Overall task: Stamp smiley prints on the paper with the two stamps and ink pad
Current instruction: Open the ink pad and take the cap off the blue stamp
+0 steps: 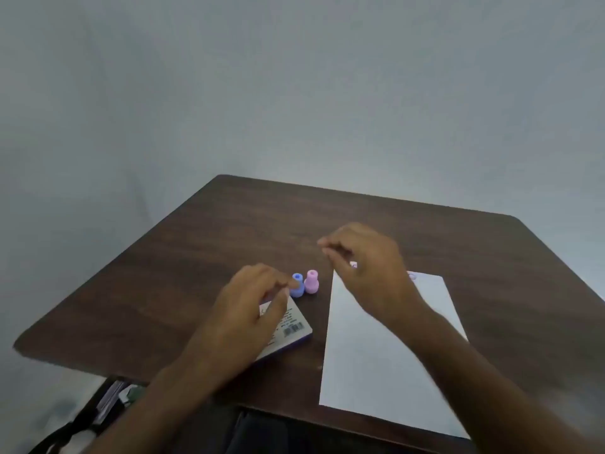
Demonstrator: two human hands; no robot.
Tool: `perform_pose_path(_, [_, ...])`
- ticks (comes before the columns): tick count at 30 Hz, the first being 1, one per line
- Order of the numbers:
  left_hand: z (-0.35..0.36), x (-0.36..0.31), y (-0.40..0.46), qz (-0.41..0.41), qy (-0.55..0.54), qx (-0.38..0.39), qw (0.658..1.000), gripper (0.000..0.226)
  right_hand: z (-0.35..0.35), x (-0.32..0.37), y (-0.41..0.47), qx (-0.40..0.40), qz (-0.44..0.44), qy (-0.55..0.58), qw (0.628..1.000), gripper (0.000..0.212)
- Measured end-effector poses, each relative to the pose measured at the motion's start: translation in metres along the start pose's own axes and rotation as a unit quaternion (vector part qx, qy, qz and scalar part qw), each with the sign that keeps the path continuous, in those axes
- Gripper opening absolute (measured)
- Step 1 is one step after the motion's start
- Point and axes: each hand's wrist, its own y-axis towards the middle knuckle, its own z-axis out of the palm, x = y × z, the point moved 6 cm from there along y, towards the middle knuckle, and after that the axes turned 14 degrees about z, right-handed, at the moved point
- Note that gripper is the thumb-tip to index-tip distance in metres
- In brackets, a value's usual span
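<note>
A blue stamp (297, 285) and a pink stamp (311, 282) stand upright side by side on the dark wooden table (203, 257). My left hand (252, 303) hovers over the closed ink pad box (291, 329), its fingertips next to the blue stamp, holding nothing. A white sheet of paper (376, 362) lies to the right, with small coloured prints showing at its far edge (412, 276). My right hand (363, 270) is above the paper's far left corner, fingers loosely curled, nothing visible in it. The picture is blurred.
The table's near edge runs under my forearms. A dark bag with straps (98, 411) lies on the floor at the lower left. A plain grey wall stands behind the table.
</note>
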Motion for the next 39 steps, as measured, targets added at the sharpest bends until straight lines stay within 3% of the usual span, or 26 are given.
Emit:
perform_pose_path(4, [0.015,0.018,-0.026,-0.002,0.035,0.085,0.996,0.017,0.042,-0.002,-0.019,0.154,0.021,0.001,0.988,0.021])
perform_pose_path(12, [0.014,0.031,-0.054,-0.032,0.152,0.11,0.982,0.055,0.084,-0.012,-0.038,0.282,-0.007,-0.021,0.959,0.036])
perform_pose_path(19, [0.012,0.037,-0.057,-0.064,0.141,0.091,0.984,0.074,0.088,-0.018,-0.04,0.288,0.001,-0.038,0.957,0.039])
perform_pose_path(33, [0.001,0.028,-0.046,-0.045,0.195,0.138,0.97,0.072,0.094,-0.021,-0.04,0.309,-0.025,-0.06,0.949,0.04])
perform_pose_path(39, [-0.014,0.023,-0.032,-0.031,0.206,0.134,0.969,0.063,0.054,-0.011,-0.026,0.205,-0.054,0.008,0.977,0.034])
